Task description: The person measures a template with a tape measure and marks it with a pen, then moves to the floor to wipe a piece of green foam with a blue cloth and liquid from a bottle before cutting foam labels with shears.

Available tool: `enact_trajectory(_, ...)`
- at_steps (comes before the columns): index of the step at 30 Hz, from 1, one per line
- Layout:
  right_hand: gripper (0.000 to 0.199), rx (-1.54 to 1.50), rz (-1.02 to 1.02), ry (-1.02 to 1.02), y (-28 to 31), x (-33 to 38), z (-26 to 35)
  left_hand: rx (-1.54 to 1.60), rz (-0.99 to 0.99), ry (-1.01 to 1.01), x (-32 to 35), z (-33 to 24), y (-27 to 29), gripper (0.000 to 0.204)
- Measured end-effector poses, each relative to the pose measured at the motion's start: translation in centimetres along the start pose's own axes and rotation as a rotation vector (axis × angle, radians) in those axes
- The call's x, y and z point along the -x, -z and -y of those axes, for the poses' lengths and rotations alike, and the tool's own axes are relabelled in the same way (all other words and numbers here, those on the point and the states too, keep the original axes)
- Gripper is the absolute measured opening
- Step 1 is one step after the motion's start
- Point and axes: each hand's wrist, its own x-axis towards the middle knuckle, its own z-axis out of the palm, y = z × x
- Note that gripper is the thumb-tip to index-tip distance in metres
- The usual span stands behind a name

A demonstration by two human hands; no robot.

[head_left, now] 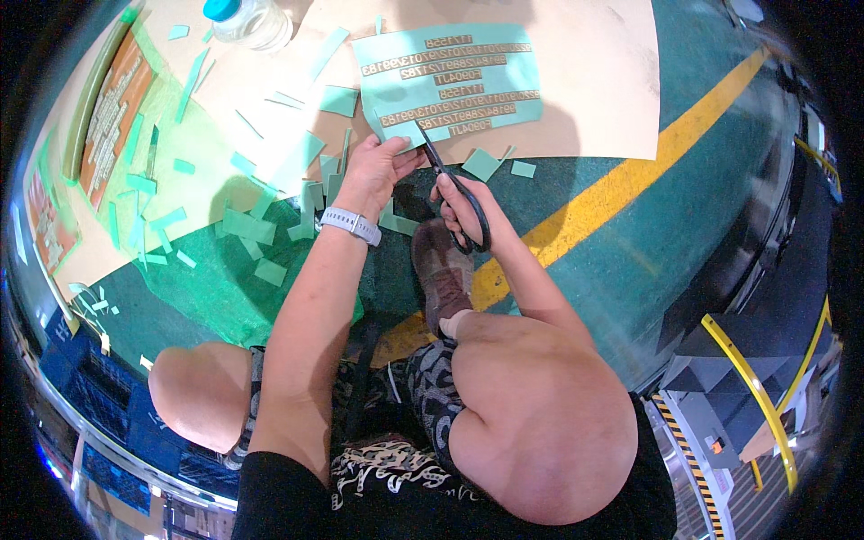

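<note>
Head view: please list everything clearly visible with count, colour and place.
Lettered sheet: 1, green, top centre
Scissors: 1, black, at sheet's lower edge
Scraps: many, green, mostly left
Bottle: 1, clear, blue lid, top left
Large paper: 1, tan, beneath sheet
Floor: 1, green, beneath paper
Stripe: 1, yellow, across floor
Rails: two or more, yellow, right
Shoe: 1, brownish, centre
Wristband: 1, pale, left of shoe
Left hand: 1, bare, holding sheet
Right hand: 1, bare, holding scissors
Knees: 2, bare, lower picture

i'm on the head feed: left fisheye, upright, looking steeply down past the wearer's lap. right knee (549, 432) close, left hand (373, 171) and right hand (466, 205) mid-frame, floor (648, 270) farther, rim bends.
</note>
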Motion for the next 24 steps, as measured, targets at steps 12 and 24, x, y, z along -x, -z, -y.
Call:
enact_trajectory(12, 0.03, 0.027, 0.069, 0.101, -0.1, 0.2, -0.9, 0.079, 0.006, -0.038, 0.1, -0.5, 0.3, 0.024)
enact_trajectory(24, 0.042, -0.091, 0.018, 0.057, 3.2, 4.3, -3.8, 0.259, -0.143, -0.258, 0.0, 3.3, -3.3, 0.043)
